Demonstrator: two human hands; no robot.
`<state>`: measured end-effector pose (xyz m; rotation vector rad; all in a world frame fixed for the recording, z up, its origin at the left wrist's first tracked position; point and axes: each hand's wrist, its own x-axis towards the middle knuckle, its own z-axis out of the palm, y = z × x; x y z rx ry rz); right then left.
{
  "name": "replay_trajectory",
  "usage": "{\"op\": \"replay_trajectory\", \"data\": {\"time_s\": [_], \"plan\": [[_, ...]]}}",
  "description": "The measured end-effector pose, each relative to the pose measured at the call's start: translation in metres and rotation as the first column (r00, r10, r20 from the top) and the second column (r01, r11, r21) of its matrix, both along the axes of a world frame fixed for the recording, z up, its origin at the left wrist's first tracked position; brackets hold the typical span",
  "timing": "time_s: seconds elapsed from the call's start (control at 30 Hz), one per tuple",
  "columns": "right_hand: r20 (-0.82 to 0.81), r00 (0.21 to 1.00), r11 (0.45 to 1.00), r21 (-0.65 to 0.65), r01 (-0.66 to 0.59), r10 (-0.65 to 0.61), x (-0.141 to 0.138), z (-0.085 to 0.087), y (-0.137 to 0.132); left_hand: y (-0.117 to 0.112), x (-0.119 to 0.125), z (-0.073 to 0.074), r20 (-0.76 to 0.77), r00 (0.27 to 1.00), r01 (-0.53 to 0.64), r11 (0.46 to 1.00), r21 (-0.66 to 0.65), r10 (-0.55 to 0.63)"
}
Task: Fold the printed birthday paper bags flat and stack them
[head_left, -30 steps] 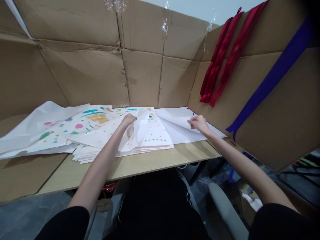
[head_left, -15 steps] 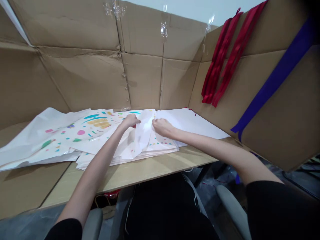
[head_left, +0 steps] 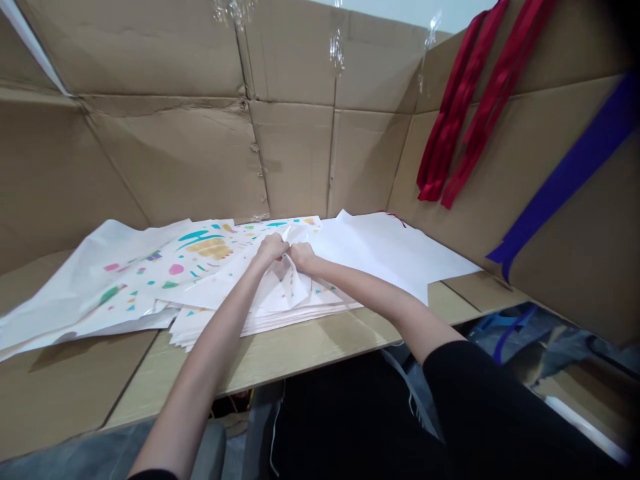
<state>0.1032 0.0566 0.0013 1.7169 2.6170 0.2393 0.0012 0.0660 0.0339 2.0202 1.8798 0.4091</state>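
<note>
Sheet (head_left: 287,293): bunched between the hands, over the printed stack (head_left: 285,320) on the counter (head_left: 310,343); long axis unclear.
Left hand (head_left: 273,248): fingers pinching gathered paper.
Right hand (head_left: 303,257): fingers pinching alongside, equally near.

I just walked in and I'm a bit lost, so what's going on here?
A person's left hand and right hand meet over a stack of sheets, pinching a bunched thin sheet between them. A colourfully printed sheet spreads out to the left, plain white sheeting to the right. Red strips hang on the cardboard wall at the right.
</note>
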Motion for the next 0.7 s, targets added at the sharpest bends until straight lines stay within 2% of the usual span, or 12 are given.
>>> {"op": "replay_trajectory", "data": {"time_s": [0.2,0.5,0.7], "plan": [[-0.044,0.998,0.999,-0.01,0.053,-0.053,0.008,-0.002,0.006,0.001,-0.004,-0.002,0.007,1.0,-0.016,1.0,-0.015,0.017],[0.004,0.993,0.993,0.045,0.114,-0.114,0.036,-0.004,-0.035,-0.002,-0.007,-0.002,0.068,0.998,-0.001,0.999,-0.032,0.004],[0.037,0.994,0.991,0.096,0.099,-0.103,0.039,0.0,-0.028,-0.006,-0.001,0.0,0.044,0.999,0.008,1.0,-0.026,-0.007]]}}
